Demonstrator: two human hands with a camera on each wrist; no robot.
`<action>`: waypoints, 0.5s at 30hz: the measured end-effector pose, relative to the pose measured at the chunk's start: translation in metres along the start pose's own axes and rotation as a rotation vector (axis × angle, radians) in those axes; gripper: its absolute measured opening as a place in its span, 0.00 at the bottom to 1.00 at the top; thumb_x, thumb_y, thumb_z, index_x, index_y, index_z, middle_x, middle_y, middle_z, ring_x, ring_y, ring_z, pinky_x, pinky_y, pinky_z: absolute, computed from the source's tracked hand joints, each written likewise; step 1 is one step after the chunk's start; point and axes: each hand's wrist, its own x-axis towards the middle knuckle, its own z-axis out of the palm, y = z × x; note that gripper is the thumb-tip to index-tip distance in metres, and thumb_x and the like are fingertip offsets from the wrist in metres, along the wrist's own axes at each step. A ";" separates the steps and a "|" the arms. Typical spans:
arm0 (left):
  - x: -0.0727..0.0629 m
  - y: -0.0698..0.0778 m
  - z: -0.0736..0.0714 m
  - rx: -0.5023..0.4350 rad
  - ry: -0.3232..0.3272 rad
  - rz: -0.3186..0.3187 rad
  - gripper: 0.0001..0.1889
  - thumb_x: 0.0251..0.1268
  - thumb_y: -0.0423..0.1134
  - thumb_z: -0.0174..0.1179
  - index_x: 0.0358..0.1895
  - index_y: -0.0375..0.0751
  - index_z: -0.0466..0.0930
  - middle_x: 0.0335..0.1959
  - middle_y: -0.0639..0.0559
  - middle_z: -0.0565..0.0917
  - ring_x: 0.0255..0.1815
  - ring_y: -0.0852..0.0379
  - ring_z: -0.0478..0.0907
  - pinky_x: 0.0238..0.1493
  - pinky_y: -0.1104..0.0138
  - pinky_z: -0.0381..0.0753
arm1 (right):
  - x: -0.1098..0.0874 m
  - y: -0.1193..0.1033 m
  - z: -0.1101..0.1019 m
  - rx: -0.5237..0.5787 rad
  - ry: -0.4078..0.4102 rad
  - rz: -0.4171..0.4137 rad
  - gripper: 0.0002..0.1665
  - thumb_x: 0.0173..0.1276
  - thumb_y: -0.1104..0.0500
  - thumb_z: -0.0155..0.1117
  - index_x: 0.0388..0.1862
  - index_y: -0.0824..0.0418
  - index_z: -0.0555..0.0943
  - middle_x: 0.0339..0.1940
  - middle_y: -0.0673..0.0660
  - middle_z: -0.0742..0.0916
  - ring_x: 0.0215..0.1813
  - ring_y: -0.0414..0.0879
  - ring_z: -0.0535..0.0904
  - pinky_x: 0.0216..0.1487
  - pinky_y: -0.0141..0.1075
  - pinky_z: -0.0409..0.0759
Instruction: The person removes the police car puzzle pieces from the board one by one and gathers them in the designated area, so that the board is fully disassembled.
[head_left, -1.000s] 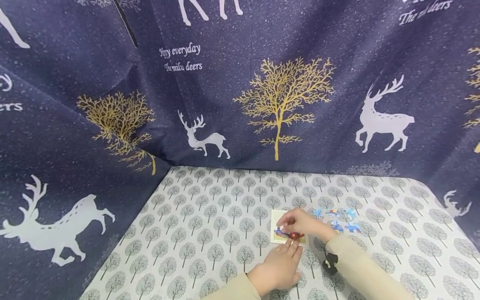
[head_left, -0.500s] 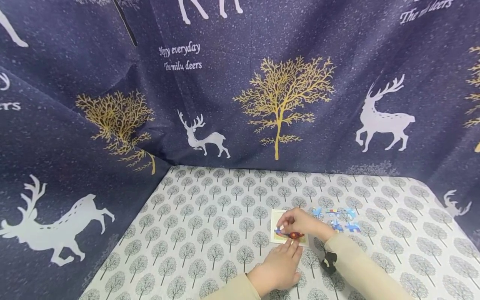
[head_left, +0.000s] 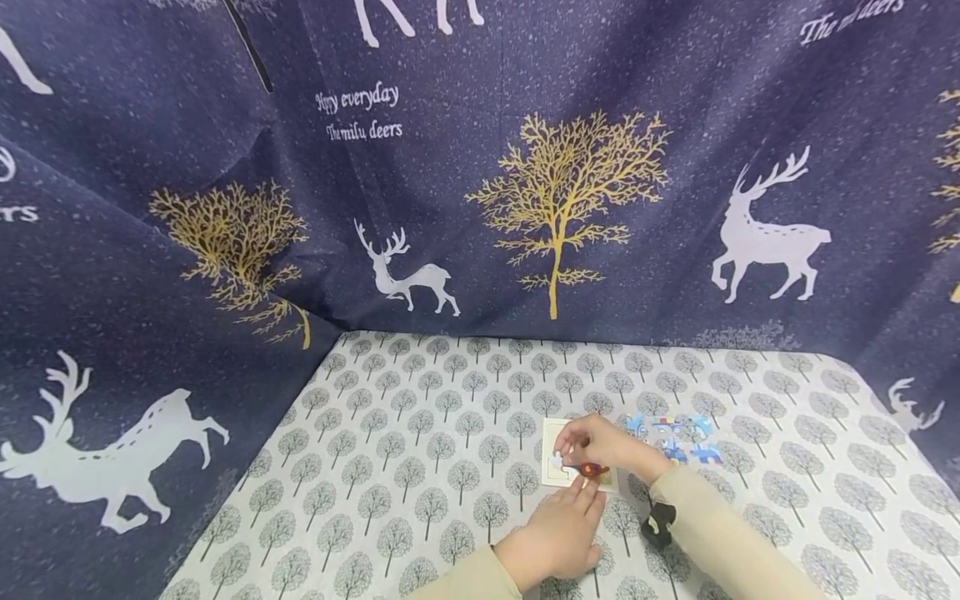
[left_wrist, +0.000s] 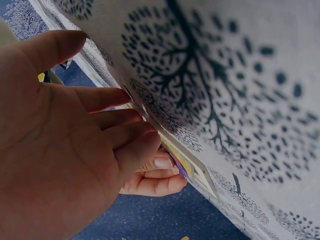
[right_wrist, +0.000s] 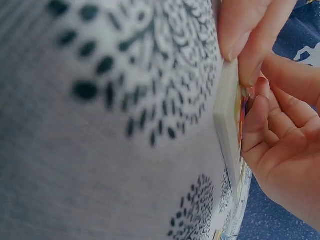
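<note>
A small jigsaw puzzle board (head_left: pixel 551 430) with a pale frame lies on the cloth, a red and orange picture part still in its tray. My right hand (head_left: pixel 602 443) reaches over it from the right, thumb and fingertips pinching a puzzle piece at the left side; the fingers hide most of it. A purple-blue edge of that piece (left_wrist: pixel 181 169) shows beside the fingertips in the left wrist view. White bare backing shows where the board's lower left was coloured. My left hand (head_left: pixel 558 532) rests with straight fingers on the board's near edge.
Several blue puzzle pieces (head_left: pixel 705 454) lie together just right of the board, partly behind the right forearm. A white cloth (head_left: pixel 420 400) printed with trees covers the table. Dark blue curtains (head_left: pixel 450 167) with deer stand behind and at the left.
The blue-purple patch at the board's lower left has given way to a white jigsaw-shaped gap as the right fingers lift a piece there. The left hand stays in place.
</note>
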 end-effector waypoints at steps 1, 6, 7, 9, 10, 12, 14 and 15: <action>0.000 0.000 0.000 -0.001 -0.002 -0.001 0.36 0.68 0.59 0.51 0.74 0.45 0.58 0.76 0.51 0.57 0.76 0.54 0.52 0.71 0.66 0.59 | 0.000 0.000 0.000 0.020 -0.003 -0.002 0.07 0.57 0.66 0.69 0.35 0.62 0.83 0.28 0.52 0.85 0.31 0.43 0.78 0.34 0.32 0.78; -0.002 0.000 -0.005 -0.009 -0.013 -0.001 0.36 0.68 0.59 0.52 0.74 0.44 0.58 0.75 0.51 0.58 0.76 0.53 0.52 0.71 0.66 0.59 | -0.002 -0.001 -0.001 0.111 -0.019 -0.023 0.06 0.59 0.69 0.65 0.36 0.65 0.82 0.30 0.58 0.86 0.32 0.44 0.80 0.35 0.32 0.79; -0.002 0.000 -0.006 -0.014 -0.013 0.000 0.36 0.68 0.59 0.52 0.74 0.44 0.59 0.75 0.51 0.58 0.76 0.53 0.52 0.71 0.66 0.59 | -0.002 -0.001 -0.001 0.109 -0.021 -0.026 0.06 0.59 0.69 0.65 0.36 0.65 0.82 0.30 0.58 0.86 0.32 0.44 0.80 0.35 0.32 0.79; -0.002 0.000 -0.008 -0.021 -0.015 0.000 0.36 0.68 0.58 0.52 0.74 0.44 0.59 0.75 0.51 0.58 0.76 0.53 0.52 0.71 0.66 0.59 | -0.001 0.000 -0.001 0.105 -0.027 -0.032 0.07 0.60 0.70 0.64 0.37 0.65 0.82 0.30 0.57 0.86 0.32 0.43 0.80 0.35 0.31 0.79; -0.003 0.000 -0.009 -0.025 -0.018 -0.001 0.36 0.67 0.58 0.52 0.74 0.44 0.59 0.75 0.51 0.58 0.76 0.53 0.52 0.71 0.66 0.59 | -0.001 0.001 -0.002 0.098 -0.029 -0.034 0.08 0.60 0.70 0.64 0.38 0.65 0.82 0.31 0.57 0.86 0.32 0.43 0.80 0.35 0.31 0.79; -0.003 0.000 -0.009 -0.029 -0.017 -0.005 0.36 0.67 0.58 0.52 0.74 0.44 0.58 0.75 0.51 0.58 0.76 0.53 0.52 0.71 0.66 0.59 | -0.001 0.002 -0.002 0.088 -0.032 -0.038 0.08 0.61 0.70 0.63 0.40 0.65 0.82 0.31 0.55 0.86 0.32 0.42 0.80 0.35 0.30 0.80; -0.003 0.001 -0.009 -0.029 -0.019 -0.010 0.37 0.67 0.58 0.52 0.74 0.45 0.58 0.75 0.51 0.58 0.76 0.53 0.52 0.71 0.67 0.60 | 0.000 0.003 -0.003 0.090 -0.031 -0.045 0.10 0.61 0.69 0.62 0.42 0.65 0.82 0.31 0.55 0.86 0.33 0.42 0.80 0.38 0.31 0.80; -0.003 0.001 -0.009 -0.024 -0.018 -0.012 0.37 0.67 0.58 0.52 0.74 0.45 0.58 0.75 0.51 0.57 0.76 0.53 0.52 0.70 0.67 0.60 | 0.000 0.003 -0.003 0.091 -0.026 -0.047 0.10 0.61 0.69 0.63 0.42 0.65 0.82 0.32 0.55 0.86 0.34 0.42 0.81 0.39 0.31 0.80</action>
